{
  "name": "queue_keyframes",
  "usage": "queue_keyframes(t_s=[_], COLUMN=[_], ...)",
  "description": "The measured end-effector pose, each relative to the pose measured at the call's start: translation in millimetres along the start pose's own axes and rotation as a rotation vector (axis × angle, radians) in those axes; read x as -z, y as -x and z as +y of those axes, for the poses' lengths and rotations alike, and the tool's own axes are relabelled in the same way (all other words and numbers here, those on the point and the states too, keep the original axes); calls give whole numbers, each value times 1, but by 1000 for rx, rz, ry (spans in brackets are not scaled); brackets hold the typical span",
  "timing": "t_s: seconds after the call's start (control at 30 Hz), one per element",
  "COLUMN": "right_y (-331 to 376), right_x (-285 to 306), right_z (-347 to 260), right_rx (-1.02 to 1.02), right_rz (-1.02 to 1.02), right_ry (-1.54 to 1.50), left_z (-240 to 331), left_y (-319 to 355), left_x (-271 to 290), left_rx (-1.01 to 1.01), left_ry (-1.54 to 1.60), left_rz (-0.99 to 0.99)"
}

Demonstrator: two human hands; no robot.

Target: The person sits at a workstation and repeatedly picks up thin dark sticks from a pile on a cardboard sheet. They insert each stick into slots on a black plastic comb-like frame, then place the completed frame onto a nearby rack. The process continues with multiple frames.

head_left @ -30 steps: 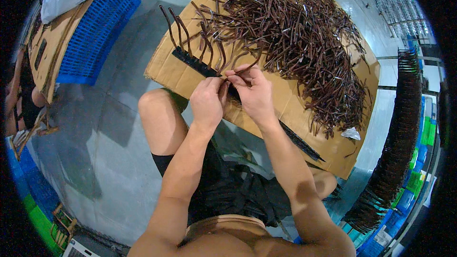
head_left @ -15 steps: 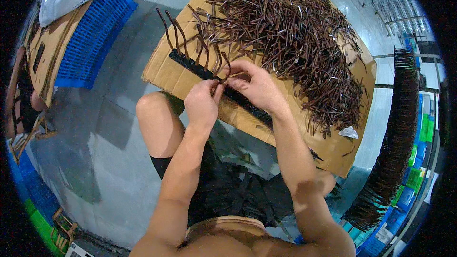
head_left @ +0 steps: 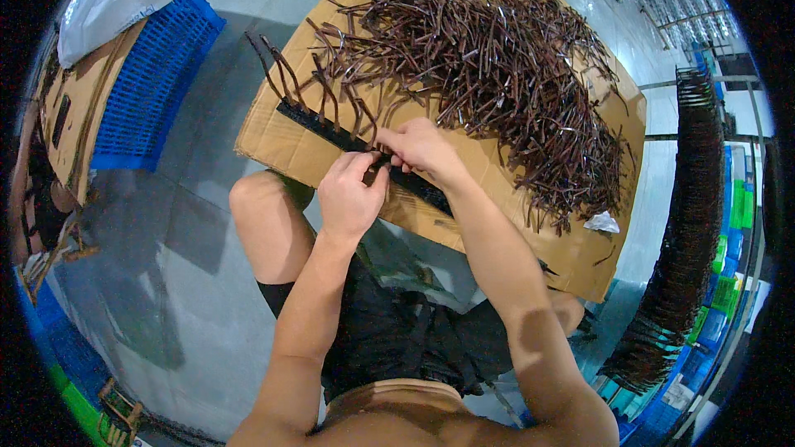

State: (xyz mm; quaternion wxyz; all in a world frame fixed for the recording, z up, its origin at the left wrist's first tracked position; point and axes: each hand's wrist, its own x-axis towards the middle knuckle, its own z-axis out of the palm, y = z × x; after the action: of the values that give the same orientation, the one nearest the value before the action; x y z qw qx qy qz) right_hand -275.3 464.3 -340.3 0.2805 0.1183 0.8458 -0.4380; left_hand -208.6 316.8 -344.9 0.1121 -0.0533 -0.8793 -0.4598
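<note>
A long black slotted strip (head_left: 319,127) lies along the near edge of the cardboard. Several thin brown pieces with bent ends, like eyeglass temples (head_left: 326,99), stand upright in its left part. My left hand (head_left: 348,194) is closed on the strip near its middle, fingertips pinched at its edge. Against it, my right hand (head_left: 422,151) has its fingers curled and pinched on a brown temple at the strip, mostly hidden by the fingers. A big heap of loose brown temples (head_left: 489,58) covers the far part of the cardboard.
The cardboard sheet (head_left: 269,136) sits before my knees. A crumpled white scrap (head_left: 602,222) lies at its right. A tall rack densely filled with dark pieces (head_left: 691,215) stands at right. At left are a blue crate (head_left: 157,83) and a white plastic bag (head_left: 124,8).
My right hand has moved down and curled closer to the strip. The brown temple that showed between my hands is now mostly hidden. The whole view has shifted slightly.
</note>
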Motion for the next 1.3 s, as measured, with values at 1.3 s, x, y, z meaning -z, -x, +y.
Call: queue_keyframes(t_s=[1.3], right_y=[63], right_x=[-21], right_z=[9], right_rx=[426], right_rz=[358], right_ry=[-329], left_z=[1], left_y=[4], left_x=[-4], left_rx=[-124], left_ry=[-111], left_rz=[-4])
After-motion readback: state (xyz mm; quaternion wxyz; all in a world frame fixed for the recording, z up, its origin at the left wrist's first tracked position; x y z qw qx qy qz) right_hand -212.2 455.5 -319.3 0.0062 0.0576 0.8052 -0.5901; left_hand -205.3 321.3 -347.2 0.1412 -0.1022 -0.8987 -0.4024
